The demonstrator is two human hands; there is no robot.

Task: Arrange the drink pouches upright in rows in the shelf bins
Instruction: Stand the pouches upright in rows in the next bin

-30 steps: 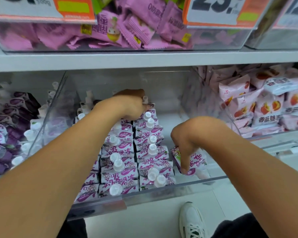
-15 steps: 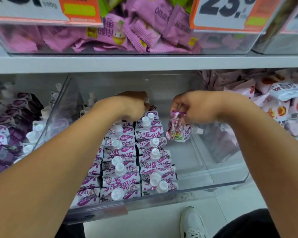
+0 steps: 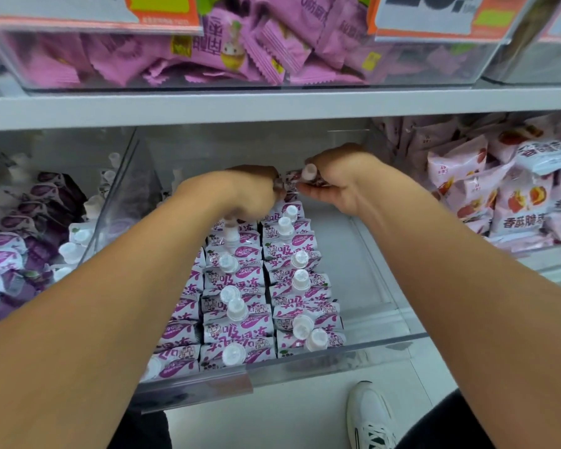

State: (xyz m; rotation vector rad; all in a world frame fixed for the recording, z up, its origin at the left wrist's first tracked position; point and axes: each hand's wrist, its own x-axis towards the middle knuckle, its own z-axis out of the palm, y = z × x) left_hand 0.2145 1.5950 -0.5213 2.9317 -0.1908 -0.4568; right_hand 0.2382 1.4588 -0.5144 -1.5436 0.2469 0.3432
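Note:
A clear plastic shelf bin (image 3: 379,343) holds rows of upright purple-and-white drink pouches (image 3: 240,303) with white caps, filling its left and middle. My right hand (image 3: 340,181) grips one pouch (image 3: 308,176) at the back of the right-hand row, its white cap pointing up. My left hand (image 3: 256,192) is curled over the rear pouches of the middle row, right beside that pouch; its fingertips are hidden. The right third of the bin floor is bare.
A neighbouring bin on the left holds more purple pouches (image 3: 10,241). Pink snack bags (image 3: 512,196) fill the bin on the right. An upper shelf (image 3: 272,102) with pink packets hangs just above my hands. My white shoe (image 3: 370,416) is on the floor below.
My right hand lifted a pouch from the bin's front right floor and carried it to the back, beside my left hand. The left hand stayed at the back of the rows.

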